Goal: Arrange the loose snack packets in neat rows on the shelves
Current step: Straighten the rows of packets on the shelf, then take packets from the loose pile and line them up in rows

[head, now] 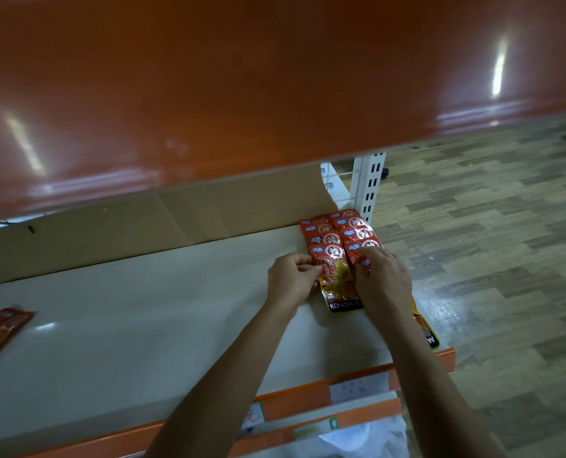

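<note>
Cream shelf (142, 309): two rows of packets (341, 231) sit just before the white post (370, 186). Your left hand (289, 280) pinches the front packet (336, 282) by its edge, your right hand (384, 282) pinches its neighbour (353, 254), probably squaring both rows. One loose packet (0, 328) waits far left of the post.

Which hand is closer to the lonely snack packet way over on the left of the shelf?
Left. The left hand pinches the front packet of the rows, far right of the lone packet; the right hand is farther right still.
</note>
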{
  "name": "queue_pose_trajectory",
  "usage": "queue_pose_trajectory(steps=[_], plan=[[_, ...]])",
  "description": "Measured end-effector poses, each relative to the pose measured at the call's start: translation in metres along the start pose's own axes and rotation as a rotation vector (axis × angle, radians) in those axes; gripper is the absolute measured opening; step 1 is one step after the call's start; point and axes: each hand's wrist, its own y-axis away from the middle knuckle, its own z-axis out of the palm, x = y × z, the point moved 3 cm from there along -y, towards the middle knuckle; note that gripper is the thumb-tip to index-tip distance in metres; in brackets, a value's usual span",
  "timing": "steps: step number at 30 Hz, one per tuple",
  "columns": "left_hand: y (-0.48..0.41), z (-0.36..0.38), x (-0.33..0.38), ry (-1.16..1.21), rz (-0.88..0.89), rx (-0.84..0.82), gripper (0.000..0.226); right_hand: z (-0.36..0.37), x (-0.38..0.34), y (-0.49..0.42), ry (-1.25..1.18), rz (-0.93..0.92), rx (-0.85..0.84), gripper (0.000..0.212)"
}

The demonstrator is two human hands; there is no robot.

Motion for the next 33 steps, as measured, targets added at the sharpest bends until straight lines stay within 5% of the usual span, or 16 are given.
queue_pose_trajectory(steps=[18, 33], plan=[[0.012, -0.012, 0.000, -0.187, 0.109, 0.103, 0.021, 0.004, -0.026, 0.009, -0.029, -0.094, 0.042, 0.033], [0.040, -0.176, -0.031, -0.746, 0.290, 0.409, 0.033, 0.093, -0.176, 0.071, -0.082, -0.460, -0.225, 0.032]])
